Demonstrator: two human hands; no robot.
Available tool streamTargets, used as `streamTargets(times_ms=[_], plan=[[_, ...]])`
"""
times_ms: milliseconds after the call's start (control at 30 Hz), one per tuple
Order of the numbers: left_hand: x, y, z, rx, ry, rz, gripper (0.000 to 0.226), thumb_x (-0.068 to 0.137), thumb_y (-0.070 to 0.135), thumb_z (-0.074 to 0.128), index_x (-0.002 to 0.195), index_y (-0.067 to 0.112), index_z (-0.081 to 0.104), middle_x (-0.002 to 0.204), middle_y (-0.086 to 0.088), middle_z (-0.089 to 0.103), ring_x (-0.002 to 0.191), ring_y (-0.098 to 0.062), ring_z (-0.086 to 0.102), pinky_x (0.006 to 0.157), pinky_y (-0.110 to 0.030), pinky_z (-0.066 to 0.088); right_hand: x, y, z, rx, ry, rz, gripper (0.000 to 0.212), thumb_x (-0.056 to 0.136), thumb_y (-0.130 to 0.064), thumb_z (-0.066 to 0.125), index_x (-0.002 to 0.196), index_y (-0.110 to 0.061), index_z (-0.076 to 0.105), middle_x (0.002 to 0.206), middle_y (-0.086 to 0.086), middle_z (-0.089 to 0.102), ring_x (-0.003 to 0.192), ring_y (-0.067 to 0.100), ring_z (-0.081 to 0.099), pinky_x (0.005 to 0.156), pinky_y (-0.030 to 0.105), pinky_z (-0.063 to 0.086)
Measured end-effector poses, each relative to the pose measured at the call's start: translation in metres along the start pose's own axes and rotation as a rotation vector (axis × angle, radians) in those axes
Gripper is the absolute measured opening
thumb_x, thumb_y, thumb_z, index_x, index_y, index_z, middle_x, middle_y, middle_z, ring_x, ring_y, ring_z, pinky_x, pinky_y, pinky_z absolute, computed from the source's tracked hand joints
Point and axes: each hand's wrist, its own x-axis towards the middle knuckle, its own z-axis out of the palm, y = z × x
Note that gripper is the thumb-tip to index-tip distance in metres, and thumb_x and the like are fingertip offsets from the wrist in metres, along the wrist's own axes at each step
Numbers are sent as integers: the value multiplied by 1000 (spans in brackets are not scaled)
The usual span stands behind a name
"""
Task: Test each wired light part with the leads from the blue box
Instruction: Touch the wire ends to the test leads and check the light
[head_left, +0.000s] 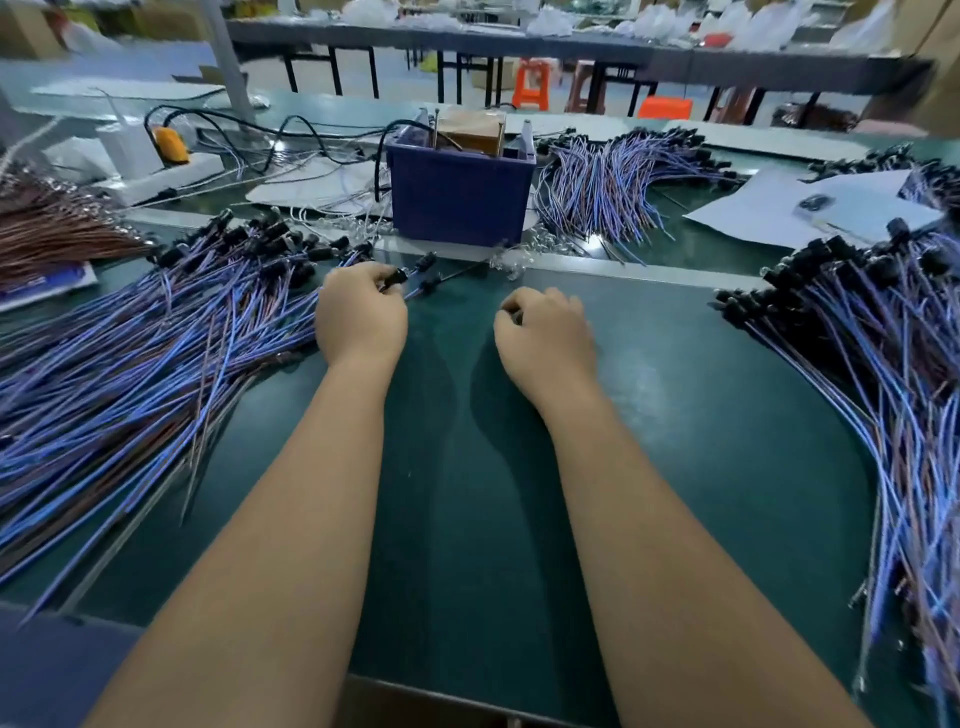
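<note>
Both bare forearms reach over the dark green surface (467, 441). Left hand (361, 317) pinches a small black light part (396, 278) beside the blue-wired pile (156, 353). Right hand (545, 332) is curled; contents unclear. Thin leads (467, 267) from the blue plastic box (460, 195) may slip or snag.

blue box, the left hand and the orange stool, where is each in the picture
blue box (460, 200): head view, middle of its front wall.
left hand (359, 317): head view, back of the hand.
orange stool (533, 83): head view, upper part of its frame.
</note>
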Motion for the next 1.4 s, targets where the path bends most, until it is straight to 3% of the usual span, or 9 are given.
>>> streamTargets(times_ms=[133,200,333,433,533,600,733,1000,1400], plan=[[-4,15,-5,-285,153,149,26,89,10,58,112,9,70,112,-12,65,93,-16,61,83,-16,45,-2,-11,-2,570,-62,-14,21,99,-20,47,98,-12,66,85,2,61,76,16,53,64,26,37],[-15,34,-9,-616,130,180,22,86,6,55,101,4,70,97,-9,68,81,-19,65,77,-28,54,-1,-18,-6,934,-223,82,30,104,-27,38,106,-9,61,76,7,62,60,16,54,53,23,41],[-51,79,-15,-1175,-209,157,26,84,12,47,73,4,70,66,-5,67,60,-21,63,57,-26,51,11,-9,-18,1312,-492,248,69,102,-53,15,130,-1,51,84,18,67,67,24,68,61,30,56],[-63,95,-13,-1321,-528,54,35,80,25,45,59,8,68,59,-9,64,50,-18,59,47,-19,44,10,-4,-23,1576,-628,223,65,105,-46,16,100,-11,70,78,9,73,69,19,72,55,26,55],[-60,90,-10,-1197,-988,10,51,86,36,42,50,8,64,54,-10,59,45,-23,54,43,-21,39,11,-2,-24,1694,-583,242,73,106,-40,22,63,-15,75,60,-2,69,53,5,65,41,13,41],[-57,81,-6,-954,-1090,-21,60,96,34,38,44,10,58,51,-8,54,44,-23,49,42,-21,34,17,-1,-23,1678,-420,362,57,105,-38,29,91,-5,73,77,8,69,60,12,65,43,16,46],[-52,69,-3,-648,-1106,-75,59,100,31,41,48,14,61,56,-10,61,56,-20,63,51,-28,34,22,7,-19,1705,-102,428,25,106,-20,33,98,-7,52,77,9,66,45,11,59,42,18,47],[-32,48,-1,-856,-565,-155,30,98,32,50,86,13,70,80,-3,70,75,-15,67,70,-30,55,11,4,-25,1469,-289,264,25,98,-8,43,84,-10,63,61,2,65,48,11,57,47,18,45],[-29,44,7,-986,-421,-191,11,89,11,66,86,20,71,74,5,69,72,-11,62,71,-26,43,4,-12,-5,983,-84,118,19,88,-10,62,71,-19,64,60,-6,59,55,8,52,55,22,44]])
